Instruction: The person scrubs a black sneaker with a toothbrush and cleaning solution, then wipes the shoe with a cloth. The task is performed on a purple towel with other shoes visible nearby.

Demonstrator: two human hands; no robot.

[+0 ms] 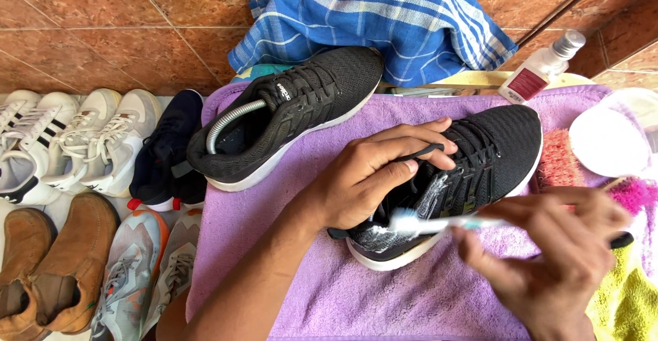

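Observation:
My left hand grips a black mesh sneaker with a white sole, lying on a purple towel. Foam covers the shoe's side near the heel. My right hand, blurred, holds a toothbrush whose white bristles touch the foamy side of the shoe. A second matching black sneaker with a grey coiled shoe tree inside rests at the towel's upper left.
A blue checked cloth lies at the back on brown tiles. A small clear bottle, a white lid, a pink scrub brush and a yellow cloth sit right. Several other shoes line the left.

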